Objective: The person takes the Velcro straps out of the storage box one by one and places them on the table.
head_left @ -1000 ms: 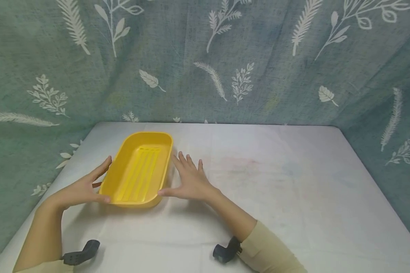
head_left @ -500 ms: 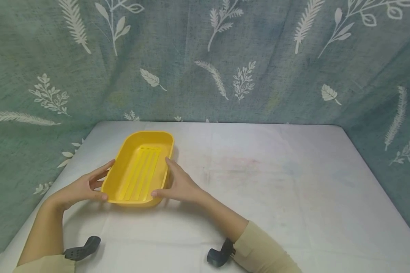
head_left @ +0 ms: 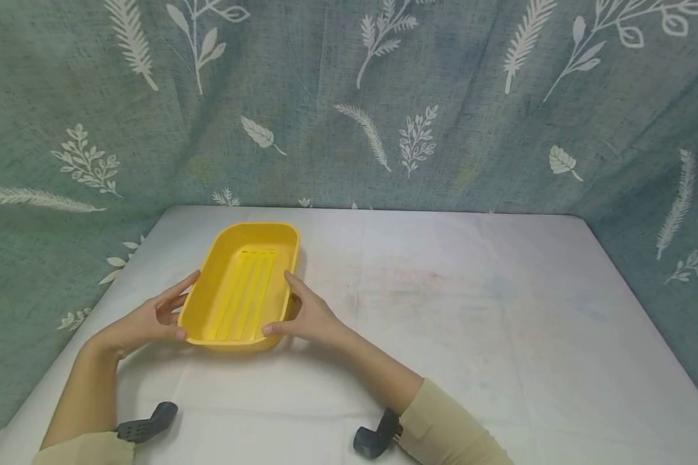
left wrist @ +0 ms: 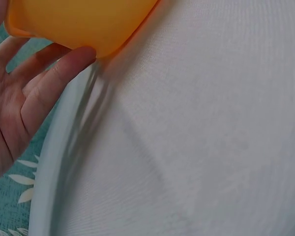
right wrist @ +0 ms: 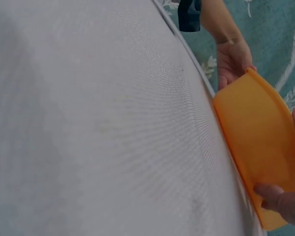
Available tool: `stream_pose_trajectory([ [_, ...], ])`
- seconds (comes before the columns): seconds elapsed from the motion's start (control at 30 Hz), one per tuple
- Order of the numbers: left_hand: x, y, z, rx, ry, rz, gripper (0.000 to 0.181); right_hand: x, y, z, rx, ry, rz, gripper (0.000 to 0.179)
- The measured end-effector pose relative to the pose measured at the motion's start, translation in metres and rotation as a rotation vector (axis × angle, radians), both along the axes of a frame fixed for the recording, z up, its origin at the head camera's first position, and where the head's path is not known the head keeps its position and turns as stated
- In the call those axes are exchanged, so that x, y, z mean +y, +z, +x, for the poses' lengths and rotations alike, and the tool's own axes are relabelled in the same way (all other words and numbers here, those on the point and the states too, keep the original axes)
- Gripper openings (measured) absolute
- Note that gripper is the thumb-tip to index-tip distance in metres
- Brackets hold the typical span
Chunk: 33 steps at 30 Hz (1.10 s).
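A yellow plastic tray (head_left: 238, 297) with rounded corners and raised ribs on its floor is at the left part of the table. My left hand (head_left: 145, 323) grips its left side, thumb at the near corner and fingers against the outer wall. From the other side my right hand (head_left: 311, 318) holds the tray, its thumb on the near right rim and its index finger along the right rim. In the left wrist view, left-hand fingertips touch the tray's wall (left wrist: 88, 24) low down. The right wrist view has right-hand fingers (right wrist: 280, 199) pressed on the orange-looking outer wall.
A white cloth covers the table (head_left: 442, 336), with faint reddish and bluish stains. Behind it and along its sides hangs a green curtain (head_left: 326, 103) with white leaf prints. Dark wrist cameras (head_left: 378, 436) sit at both cuffs.
My right hand was spread beside the tray; its fingers have since come in against the right side and taken hold. The tray has shifted slightly to the right with the left hand.
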<state>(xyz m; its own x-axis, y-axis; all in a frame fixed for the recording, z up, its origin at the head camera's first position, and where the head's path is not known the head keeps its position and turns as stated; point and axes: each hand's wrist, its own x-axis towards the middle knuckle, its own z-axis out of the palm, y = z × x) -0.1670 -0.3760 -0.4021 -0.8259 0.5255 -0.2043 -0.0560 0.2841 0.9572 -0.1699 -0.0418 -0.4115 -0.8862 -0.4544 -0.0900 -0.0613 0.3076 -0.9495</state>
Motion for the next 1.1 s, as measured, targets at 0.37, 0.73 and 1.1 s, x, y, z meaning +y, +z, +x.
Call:
stream_pose_trajectory([
  [0.37, 0.002, -0.004, 0.001, -0.001, 0.028, -0.022, 0.1, -0.002, -0.005, 0.002, -0.14, -0.067, -0.135, 0.105],
  [0.73, 0.011, -0.001, -0.003, 0.022, -0.004, -0.015, 0.099, 0.009, -0.001, 0.001, -0.157, -0.081, -0.177, 0.104],
  [1.1, 0.024, -0.003, -0.001, 0.017, 0.022, -0.029, 0.099, 0.022, -0.002, 0.005, -0.192, -0.055, -0.27, 0.106],
])
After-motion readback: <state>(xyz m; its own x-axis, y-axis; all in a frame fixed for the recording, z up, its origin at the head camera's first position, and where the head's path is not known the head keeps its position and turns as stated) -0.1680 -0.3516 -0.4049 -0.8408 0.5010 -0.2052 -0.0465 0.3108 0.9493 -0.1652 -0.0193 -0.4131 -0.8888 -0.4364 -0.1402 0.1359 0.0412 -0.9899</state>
